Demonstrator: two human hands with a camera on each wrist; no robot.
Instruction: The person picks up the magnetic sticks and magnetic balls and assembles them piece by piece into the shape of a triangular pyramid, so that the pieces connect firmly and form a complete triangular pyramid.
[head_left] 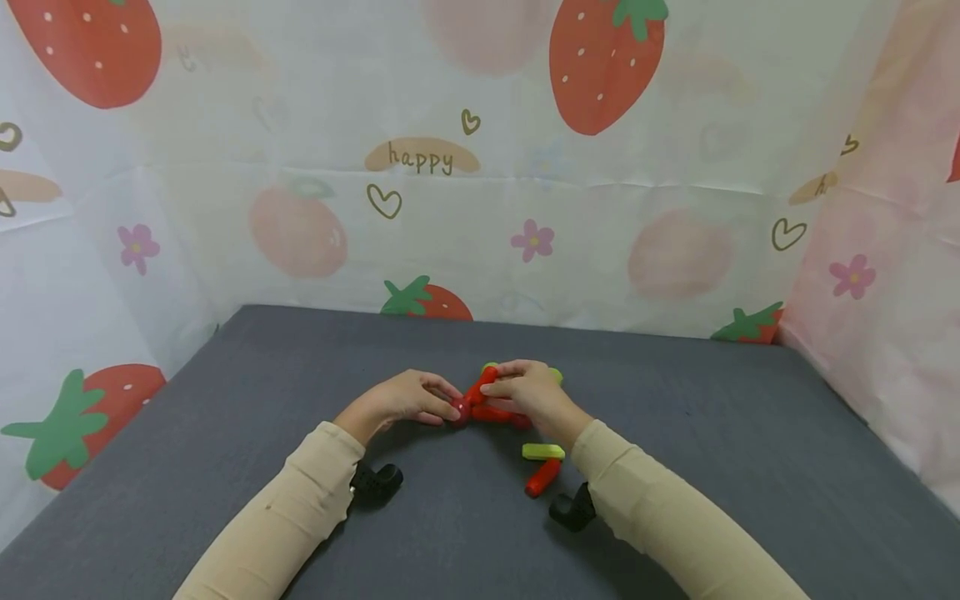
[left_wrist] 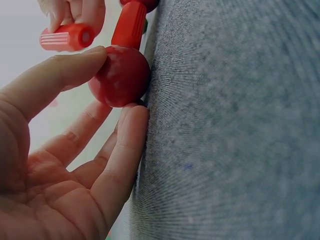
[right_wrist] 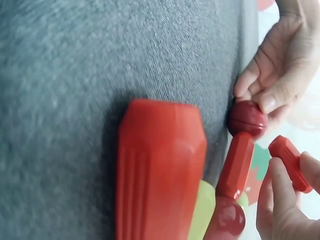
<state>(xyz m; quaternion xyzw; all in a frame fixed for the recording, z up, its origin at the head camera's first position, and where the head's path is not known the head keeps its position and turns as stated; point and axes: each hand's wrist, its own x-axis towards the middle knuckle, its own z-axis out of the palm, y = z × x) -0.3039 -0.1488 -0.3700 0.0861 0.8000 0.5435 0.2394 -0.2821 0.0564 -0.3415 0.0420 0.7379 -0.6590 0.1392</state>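
Note:
My left hand [head_left: 405, 398] pinches a dark red ball [left_wrist: 120, 76] between thumb and fingertips, close to the table's surface. A red ribbed rod [left_wrist: 129, 26] touches that ball at one end and a second dark red ball [right_wrist: 226, 220] at the other. Above this rod, my right hand [head_left: 536, 398] holds another short red rod [right_wrist: 290, 164] between thumb and fingers. A hollow round end of the held rod shows in the left wrist view. A gap separates it from the pinched ball in both wrist views.
On the dark grey table [head_left: 450, 517], a yellow-green rod [head_left: 543, 452] and a loose red rod [head_left: 543, 477] lie by my right wrist. More yellow-green pieces [head_left: 556, 375] peek out behind my right hand. A strawberry-print curtain [head_left: 450, 233] stands along the far edge.

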